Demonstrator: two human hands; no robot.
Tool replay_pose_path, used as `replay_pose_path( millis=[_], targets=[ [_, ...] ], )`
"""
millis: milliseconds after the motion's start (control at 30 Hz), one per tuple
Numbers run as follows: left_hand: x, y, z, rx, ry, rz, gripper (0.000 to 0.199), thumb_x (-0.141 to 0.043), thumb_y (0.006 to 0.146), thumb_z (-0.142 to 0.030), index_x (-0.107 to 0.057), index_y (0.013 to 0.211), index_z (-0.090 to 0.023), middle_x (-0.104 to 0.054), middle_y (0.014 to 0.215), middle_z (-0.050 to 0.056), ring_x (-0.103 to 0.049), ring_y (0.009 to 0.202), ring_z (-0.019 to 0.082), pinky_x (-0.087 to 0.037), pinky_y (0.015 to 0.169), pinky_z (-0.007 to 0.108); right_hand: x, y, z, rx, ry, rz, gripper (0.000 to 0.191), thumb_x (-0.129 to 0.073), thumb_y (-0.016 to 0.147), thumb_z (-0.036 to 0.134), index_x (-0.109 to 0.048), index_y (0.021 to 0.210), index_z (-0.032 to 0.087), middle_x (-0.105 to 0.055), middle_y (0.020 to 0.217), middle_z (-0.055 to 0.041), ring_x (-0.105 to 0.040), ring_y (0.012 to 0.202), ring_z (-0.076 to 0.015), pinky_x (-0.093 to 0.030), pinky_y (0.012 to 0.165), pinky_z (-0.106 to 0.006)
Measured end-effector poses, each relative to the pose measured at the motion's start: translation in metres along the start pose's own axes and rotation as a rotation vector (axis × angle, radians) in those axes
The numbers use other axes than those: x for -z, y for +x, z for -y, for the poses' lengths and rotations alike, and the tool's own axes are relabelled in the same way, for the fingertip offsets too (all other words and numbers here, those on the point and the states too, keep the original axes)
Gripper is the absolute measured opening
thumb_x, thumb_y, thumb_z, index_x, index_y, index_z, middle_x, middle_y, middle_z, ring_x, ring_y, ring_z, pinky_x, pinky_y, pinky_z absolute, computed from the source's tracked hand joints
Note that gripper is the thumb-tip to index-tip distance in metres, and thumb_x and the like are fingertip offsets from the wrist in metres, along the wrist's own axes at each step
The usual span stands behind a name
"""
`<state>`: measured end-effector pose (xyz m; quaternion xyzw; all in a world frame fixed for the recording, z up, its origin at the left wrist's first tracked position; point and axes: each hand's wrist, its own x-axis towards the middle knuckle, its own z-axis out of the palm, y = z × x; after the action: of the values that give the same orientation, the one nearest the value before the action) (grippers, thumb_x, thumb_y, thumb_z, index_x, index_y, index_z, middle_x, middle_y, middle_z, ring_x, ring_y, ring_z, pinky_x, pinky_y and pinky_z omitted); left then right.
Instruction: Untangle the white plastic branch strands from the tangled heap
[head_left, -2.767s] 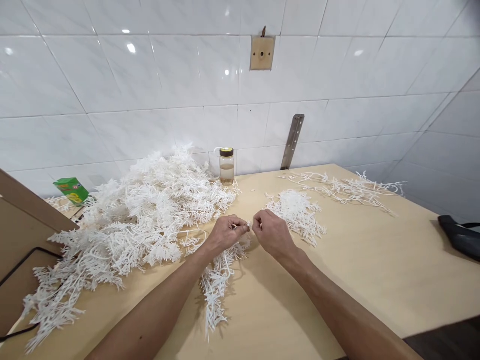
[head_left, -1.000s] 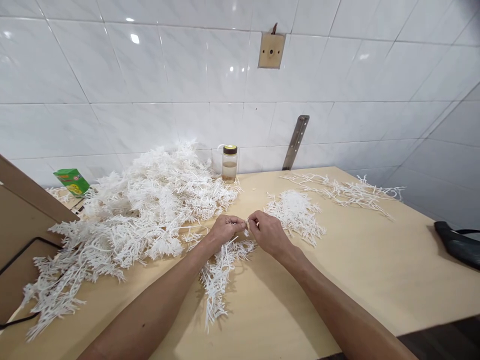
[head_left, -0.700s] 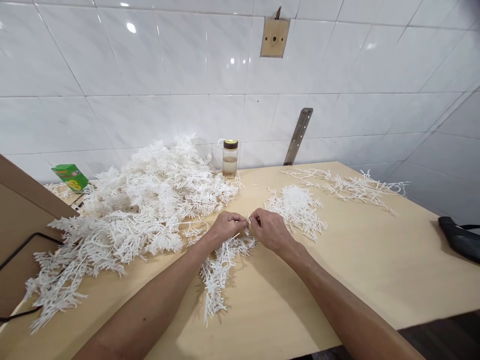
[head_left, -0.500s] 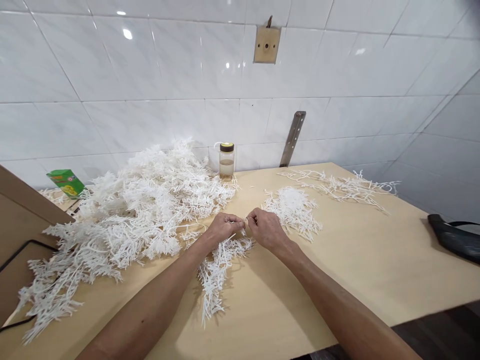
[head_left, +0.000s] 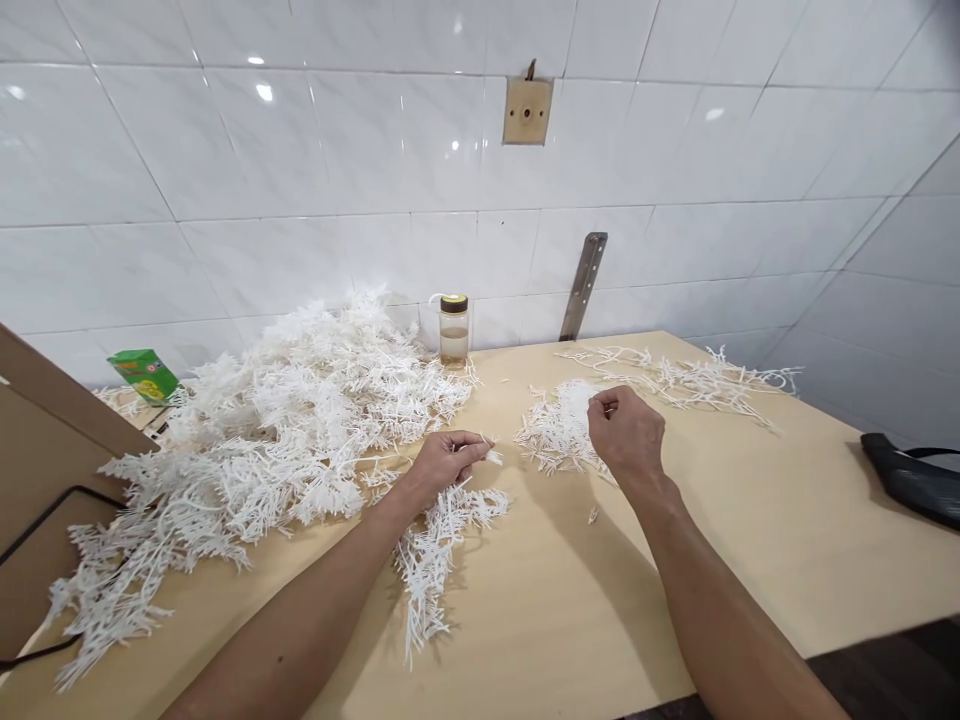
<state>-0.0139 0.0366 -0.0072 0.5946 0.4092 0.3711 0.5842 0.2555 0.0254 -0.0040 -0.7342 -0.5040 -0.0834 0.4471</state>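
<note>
My left hand (head_left: 448, 458) is closed in a pinch around a white branching plastic sprig, whose tip pokes out past the fingers. Below that hand, a frilly white sprig (head_left: 429, 575) lies on the table. My right hand (head_left: 628, 428), fingertips pressed together, is over the right edge of a small heap of short white pieces (head_left: 559, 432); whatever it holds is hidden. One small loose white bit (head_left: 593, 515) shows just below the right hand. To the left of my hands spreads a large pile of white branching sprigs (head_left: 300, 410).
Bare white stems (head_left: 690, 378) lie at the back right of the wooden table (head_left: 750, 520). A lidded jar of liquid (head_left: 454, 335) stands by the tiled wall. At left are a green box (head_left: 146, 377) and cardboard (head_left: 60, 460); a black object (head_left: 911, 478) sits at the right edge.
My right hand has moved right and slightly up, away from my left hand, to the small heap. My left hand stays nearly in place, still pinching. The view has tilted up slightly.
</note>
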Motion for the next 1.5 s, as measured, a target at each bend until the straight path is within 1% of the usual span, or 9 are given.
replay_pose_path(
  millis=[100, 267, 467, 600, 733, 933, 1167, 1300, 1500],
  targets=[
    [-0.001, 0.003, 0.001, 0.012, -0.023, 0.001, 0.045, -0.078, 0.063, -0.05, -0.073, 0.084, -0.011, -0.063, 0.07, 0.002, -0.039, 0.044, 0.004, -0.024, 0.043, 0.022, -0.004, 0.0, -0.005, 0.015, -0.039, 0.028, 0.011, -0.052, 0.077, 0.022, -0.061, 0.081, 0.019, -0.065, 0.073, -0.0062, -0.058, 0.066, -0.0207, -0.042, 0.07, -0.033],
    [-0.005, 0.007, 0.003, -0.002, -0.071, -0.033, 0.043, -0.073, 0.07, -0.048, -0.072, 0.092, -0.01, -0.051, 0.062, -0.003, -0.038, 0.043, 0.004, -0.026, 0.042, 0.021, -0.005, -0.01, 0.012, 0.119, -0.023, 0.101, 0.025, -0.052, 0.081, 0.024, -0.068, 0.098, 0.017, -0.067, 0.111, -0.0135, -0.061, 0.068, -0.0191, -0.045, 0.073, -0.036],
    [-0.008, 0.009, 0.006, 0.023, -0.069, -0.031, 0.029, -0.065, 0.076, -0.039, -0.071, 0.086, -0.012, -0.053, 0.059, -0.001, -0.044, 0.045, 0.006, -0.031, 0.043, 0.021, -0.015, -0.047, 0.065, 0.229, 0.312, 0.562, 0.027, -0.055, 0.087, 0.044, -0.07, 0.09, 0.021, -0.073, 0.085, -0.004, -0.063, 0.067, -0.0176, -0.047, 0.064, -0.029],
    [-0.008, 0.007, 0.002, 0.023, -0.119, -0.02, 0.029, -0.065, 0.074, -0.037, -0.07, 0.093, -0.015, -0.063, 0.073, 0.001, -0.046, 0.046, 0.006, -0.033, 0.043, 0.021, -0.02, -0.055, 0.072, 0.171, 0.307, 0.592, 0.022, -0.057, 0.085, 0.039, -0.07, 0.083, 0.022, -0.072, 0.075, -0.0021, -0.062, 0.064, -0.017, -0.045, 0.061, -0.028],
    [-0.005, 0.005, -0.001, 0.048, -0.132, 0.007, 0.025, -0.069, 0.072, -0.039, -0.064, 0.071, -0.015, -0.058, 0.064, 0.0, -0.043, 0.046, 0.006, -0.029, 0.043, 0.021, -0.017, -0.051, 0.067, 0.16, 0.349, 0.63, 0.024, -0.055, 0.086, 0.04, -0.068, 0.079, 0.021, -0.069, 0.072, -0.001, -0.059, 0.059, -0.0145, -0.043, 0.058, -0.027],
    [0.0, 0.005, -0.005, 0.125, -0.21, 0.12, 0.029, -0.074, 0.066, -0.039, -0.057, 0.064, -0.016, -0.05, 0.057, -0.003, -0.039, 0.045, 0.005, -0.023, 0.043, 0.022, -0.018, -0.05, 0.06, -0.107, 0.646, 0.856, 0.034, -0.056, 0.087, 0.051, -0.063, 0.08, 0.019, -0.052, 0.055, 0.0041, -0.048, 0.042, -0.0098, -0.039, 0.043, -0.023],
    [-0.003, 0.003, -0.011, 0.134, -0.235, 0.142, 0.028, -0.075, 0.063, -0.037, -0.06, 0.066, -0.014, -0.053, 0.065, -0.001, -0.04, 0.049, 0.005, -0.022, 0.046, 0.023, -0.024, -0.05, 0.055, -0.179, 0.828, 0.878, 0.038, -0.06, 0.085, 0.054, -0.063, 0.079, 0.017, -0.048, 0.055, 0.0043, -0.046, 0.045, -0.009, -0.04, 0.043, -0.022],
    [-0.004, 0.004, -0.008, 0.14, -0.138, 0.065, 0.031, -0.072, 0.066, -0.041, -0.051, 0.059, -0.018, -0.038, 0.048, -0.006, -0.028, 0.042, 0.006, -0.014, 0.043, 0.025, -0.024, -0.052, 0.059, -0.133, 0.784, 0.903, 0.033, -0.062, 0.084, 0.049, -0.063, 0.079, 0.016, -0.048, 0.055, 0.0043, -0.047, 0.045, -0.0088, -0.042, 0.042, -0.021],
    [-0.007, 0.003, -0.008, 0.128, 0.022, -0.098, 0.031, -0.072, 0.067, -0.045, -0.058, 0.064, -0.017, -0.035, 0.047, -0.007, -0.024, 0.044, 0.006, -0.014, 0.047, 0.026, -0.012, -0.049, 0.063, -0.055, 0.649, 0.86, 0.027, -0.064, 0.079, 0.03, -0.063, 0.104, 0.019, -0.066, 0.098, -0.0039, -0.06, 0.054, -0.008, -0.054, 0.053, -0.024]
  ],
)
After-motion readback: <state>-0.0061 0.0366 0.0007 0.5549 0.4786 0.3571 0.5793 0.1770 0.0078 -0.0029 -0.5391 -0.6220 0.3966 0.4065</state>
